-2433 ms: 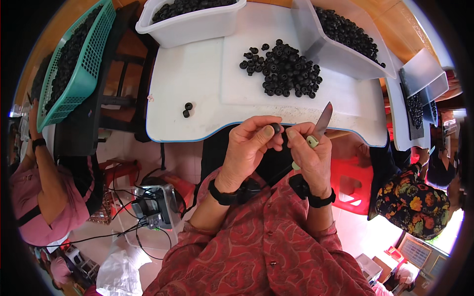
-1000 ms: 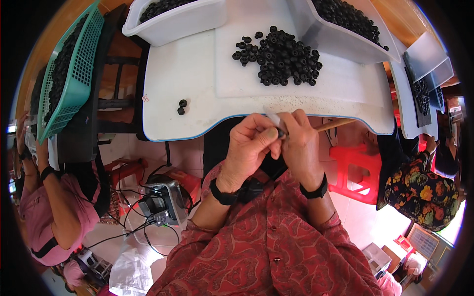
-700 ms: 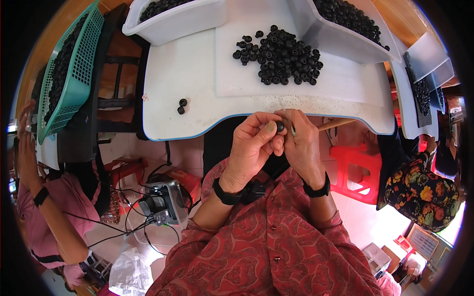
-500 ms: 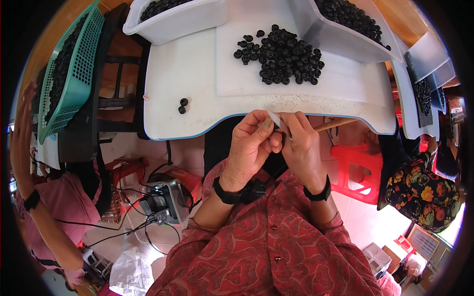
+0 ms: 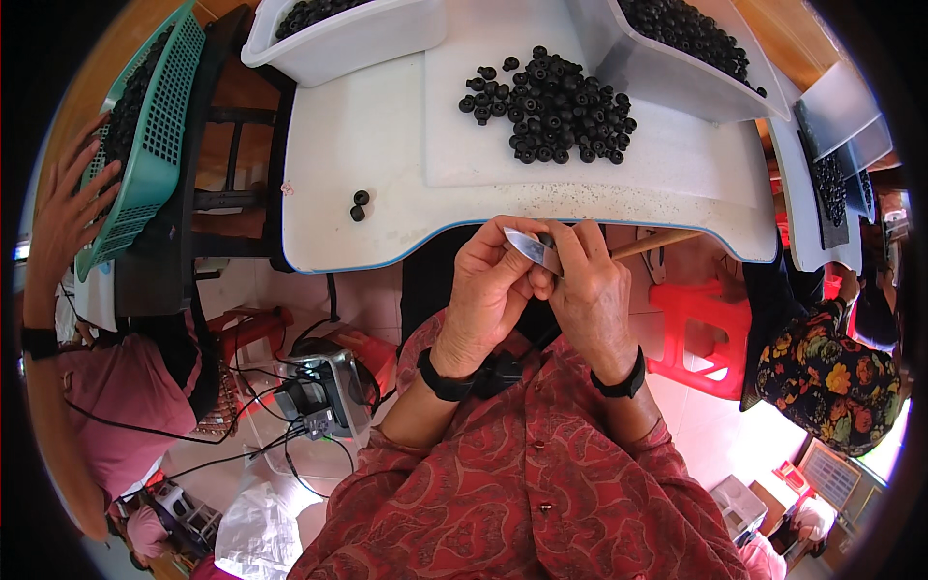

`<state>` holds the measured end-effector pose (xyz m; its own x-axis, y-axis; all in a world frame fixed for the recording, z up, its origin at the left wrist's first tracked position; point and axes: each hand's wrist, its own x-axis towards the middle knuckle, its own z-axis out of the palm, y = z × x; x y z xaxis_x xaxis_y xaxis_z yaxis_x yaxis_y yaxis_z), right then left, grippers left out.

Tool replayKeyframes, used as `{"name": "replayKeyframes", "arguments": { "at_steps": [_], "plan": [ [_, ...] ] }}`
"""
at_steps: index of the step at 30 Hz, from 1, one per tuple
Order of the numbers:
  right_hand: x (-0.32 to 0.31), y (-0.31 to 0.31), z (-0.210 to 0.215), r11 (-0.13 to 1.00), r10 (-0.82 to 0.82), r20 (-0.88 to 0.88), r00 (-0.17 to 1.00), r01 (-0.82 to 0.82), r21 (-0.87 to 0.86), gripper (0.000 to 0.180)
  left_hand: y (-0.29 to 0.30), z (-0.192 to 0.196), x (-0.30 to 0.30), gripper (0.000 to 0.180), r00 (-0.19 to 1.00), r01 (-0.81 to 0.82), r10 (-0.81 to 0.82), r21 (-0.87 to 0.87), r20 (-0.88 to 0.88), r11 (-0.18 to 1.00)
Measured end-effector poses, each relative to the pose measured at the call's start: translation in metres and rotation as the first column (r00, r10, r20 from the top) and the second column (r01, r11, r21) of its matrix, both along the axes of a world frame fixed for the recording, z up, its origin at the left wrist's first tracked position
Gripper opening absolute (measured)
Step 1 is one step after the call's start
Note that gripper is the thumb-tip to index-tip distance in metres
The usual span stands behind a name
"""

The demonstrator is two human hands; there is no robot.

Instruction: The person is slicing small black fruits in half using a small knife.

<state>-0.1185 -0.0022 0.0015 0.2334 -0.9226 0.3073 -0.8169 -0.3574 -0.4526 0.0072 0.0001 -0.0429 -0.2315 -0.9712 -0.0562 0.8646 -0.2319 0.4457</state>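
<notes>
Close together at the table's near edge, my two hands work on a small black rounded piece [image 5: 546, 239], mostly covered by fingers and blade. My left hand [image 5: 485, 295] is closed, its thumb and fingers pinching that piece. A knife [image 5: 528, 246] with a short shiny blade is gripped in my right hand [image 5: 594, 295]; the blade points left across my left fingertips, and its handle is hidden. Beyond my hands lies a pile of similar black pieces [image 5: 561, 111] on a white sheet [image 5: 454, 155]. Two loose pieces [image 5: 360, 205] lie apart to the left.
White tubs of black pieces stand at the far left [image 5: 358, 43] and far right [image 5: 667, 82] of the white table [image 5: 329, 242]. A co-worker's hand [image 5: 72, 198] touches a green basket [image 5: 155, 145] on the left. Another person [image 5: 822, 377] sits right, past a red stool [image 5: 698, 333].
The knife blade has turned so its flat side shows, its tip now further left over my left fingers. The co-worker's hand has moved right onto the green basket.
</notes>
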Motion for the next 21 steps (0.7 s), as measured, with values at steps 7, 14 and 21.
{"name": "replayKeyframes", "arguments": {
  "at_steps": [7,14,21],
  "plan": [
    [0.000,0.001,-0.002,1.000,-0.006,0.002,1.000,0.006,-0.003,0.034,0.002,0.000,-0.001,0.016,0.999,-0.031,0.031,0.001,0.019,1.000],
    [0.001,0.000,-0.012,0.998,-0.056,0.005,0.998,0.055,0.031,0.023,0.000,-0.005,0.002,0.014,0.994,-0.027,0.031,-0.037,0.101,0.999],
    [-0.013,-0.017,-0.023,0.946,-0.184,-0.084,0.979,0.200,0.254,0.017,0.011,0.000,-0.007,0.014,0.987,0.026,-0.015,-0.063,0.161,0.998]
  ]
}}
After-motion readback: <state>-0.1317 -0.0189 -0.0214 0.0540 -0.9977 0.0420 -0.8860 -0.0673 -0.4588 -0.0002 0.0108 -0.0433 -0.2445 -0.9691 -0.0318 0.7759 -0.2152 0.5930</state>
